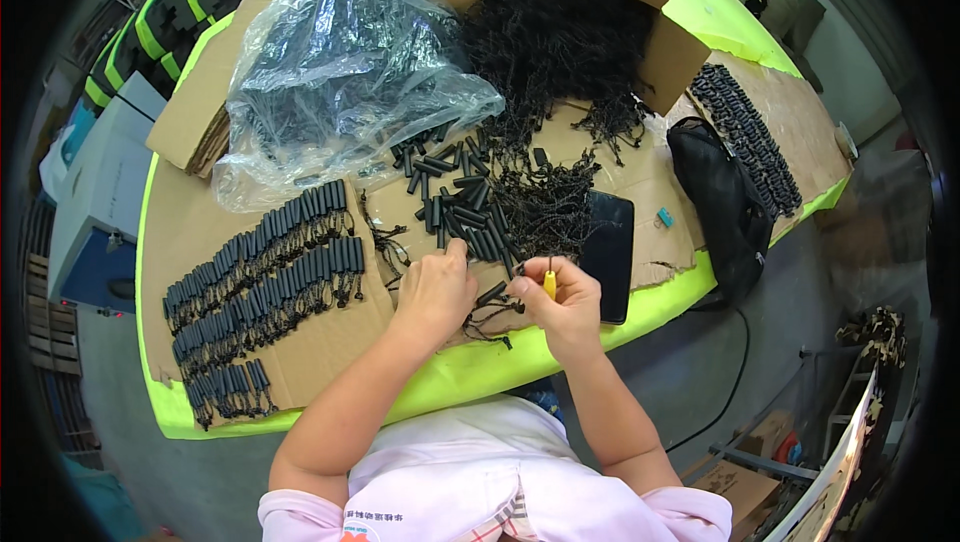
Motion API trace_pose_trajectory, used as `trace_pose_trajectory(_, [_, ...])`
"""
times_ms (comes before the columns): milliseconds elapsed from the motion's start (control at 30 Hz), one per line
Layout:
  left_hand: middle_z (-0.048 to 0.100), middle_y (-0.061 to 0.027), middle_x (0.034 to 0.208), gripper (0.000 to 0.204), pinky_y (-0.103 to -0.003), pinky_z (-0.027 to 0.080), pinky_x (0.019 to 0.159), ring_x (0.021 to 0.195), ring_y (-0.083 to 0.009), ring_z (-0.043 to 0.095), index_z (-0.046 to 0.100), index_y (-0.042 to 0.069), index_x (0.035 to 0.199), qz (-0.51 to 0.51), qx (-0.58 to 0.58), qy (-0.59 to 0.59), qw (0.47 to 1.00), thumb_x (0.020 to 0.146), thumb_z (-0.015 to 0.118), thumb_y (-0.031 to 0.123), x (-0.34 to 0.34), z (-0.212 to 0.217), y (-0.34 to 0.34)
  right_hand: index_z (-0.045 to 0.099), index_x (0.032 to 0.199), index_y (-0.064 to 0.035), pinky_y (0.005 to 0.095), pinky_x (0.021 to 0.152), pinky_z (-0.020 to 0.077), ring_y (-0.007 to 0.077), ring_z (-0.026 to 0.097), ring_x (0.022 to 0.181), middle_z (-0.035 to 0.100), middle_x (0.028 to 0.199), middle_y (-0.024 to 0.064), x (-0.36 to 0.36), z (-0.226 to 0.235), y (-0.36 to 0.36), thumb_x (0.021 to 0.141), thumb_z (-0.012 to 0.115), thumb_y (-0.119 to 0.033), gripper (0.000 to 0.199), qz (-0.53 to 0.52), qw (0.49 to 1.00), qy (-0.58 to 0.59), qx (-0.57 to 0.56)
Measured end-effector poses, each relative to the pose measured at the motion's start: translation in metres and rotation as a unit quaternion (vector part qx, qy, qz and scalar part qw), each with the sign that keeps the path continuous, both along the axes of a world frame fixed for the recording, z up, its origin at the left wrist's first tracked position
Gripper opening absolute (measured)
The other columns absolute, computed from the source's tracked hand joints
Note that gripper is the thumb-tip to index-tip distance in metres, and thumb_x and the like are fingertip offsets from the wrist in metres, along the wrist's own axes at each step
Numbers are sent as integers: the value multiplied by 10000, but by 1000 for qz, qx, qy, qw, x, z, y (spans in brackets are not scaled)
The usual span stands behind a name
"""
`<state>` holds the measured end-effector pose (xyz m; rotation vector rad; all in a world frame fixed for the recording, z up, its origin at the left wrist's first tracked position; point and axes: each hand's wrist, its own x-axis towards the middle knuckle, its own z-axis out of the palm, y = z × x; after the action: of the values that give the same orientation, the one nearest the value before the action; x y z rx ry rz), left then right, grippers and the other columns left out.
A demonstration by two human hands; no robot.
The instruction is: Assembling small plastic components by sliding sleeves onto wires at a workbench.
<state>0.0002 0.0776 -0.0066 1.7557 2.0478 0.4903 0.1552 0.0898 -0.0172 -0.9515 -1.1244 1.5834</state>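
Your right hand pinches a small yellow tool, fingers closed on it; your left hand curls over a black cord piece on the counter. You seem mid-threading; next, draw from the loose tubes at twelve o'clock.

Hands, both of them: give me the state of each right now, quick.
Left hand: fingers curled down among the loose black tubes; what it grips cannot be told.
Right hand: closed on a small yellow-handled tool.
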Motion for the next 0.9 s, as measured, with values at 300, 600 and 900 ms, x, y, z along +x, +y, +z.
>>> trace_pose_trajectory(300, [588,-230,754,113,-441,501,591,675,-387,602,574,6,799,6,99,-6,995,729,543,89,-7,-17,-12,592,883,27,169,489,396,23,503,581,561,664,-9,-4,-11,-22,808,623,-39,105,25,976,-158,149])
trace_pose_trajectory(600, [573,-217,733,126,-432,502,572,659,-388,597,575,2,829,-22,76,34,996,718,561,60,-2,-18,-18,607,837,22,215,465,399,112,530,504,589,639,77,-5,-8,-25,760,616,5,80,-47,916,-247,311])
trace_pose_trajectory(900, [551,-28,734,215,-216,483,508,582,-70,518,516,14,1004,137,19,-715,685,822,611,81,3,14,-42,608,865,-12,261,459,446,188,562,528,584,692,85,-8,2,-38,627,665,23,247,-65,868,-226,437])
